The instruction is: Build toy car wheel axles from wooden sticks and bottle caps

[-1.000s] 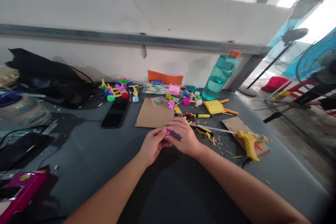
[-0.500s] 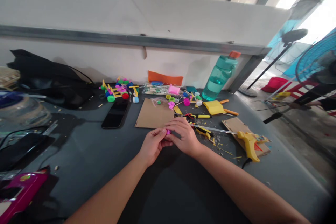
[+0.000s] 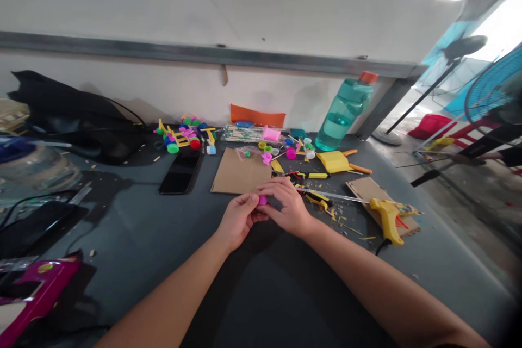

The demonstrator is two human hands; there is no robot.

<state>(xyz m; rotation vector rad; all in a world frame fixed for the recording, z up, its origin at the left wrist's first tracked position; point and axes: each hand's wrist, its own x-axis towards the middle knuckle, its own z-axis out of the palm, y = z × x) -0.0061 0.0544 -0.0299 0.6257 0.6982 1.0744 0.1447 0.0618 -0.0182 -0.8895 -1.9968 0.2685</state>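
Note:
A small round purple piece [image 3: 262,200] sits between my two hands above the dark table; fingers cover much of it, so its exact kind is unclear. My left hand [image 3: 240,220] pinches it from the left, thumb on top. From the right, my right hand [image 3: 287,209] closes its curled fingers around the same piece. Just beyond the hands lies a flat cardboard sheet [image 3: 240,171]. Pliers with yellow-and-black handles [image 3: 318,198] rest by my right hand, among yellow scraps.
A yellow glue gun [image 3: 387,217] lies on cardboard at right. Behind stand a teal water bottle [image 3: 340,117], bottle caps [image 3: 291,153] and colourful small models [image 3: 187,136]. A phone [image 3: 180,173] and a magenta device [image 3: 44,288] are at left. A white partition [image 3: 163,11] rises at the back.
The view has shifted slightly. Somewhat more of the purple piece now shows between the fingers; both hands still hold it in nearly the same place.

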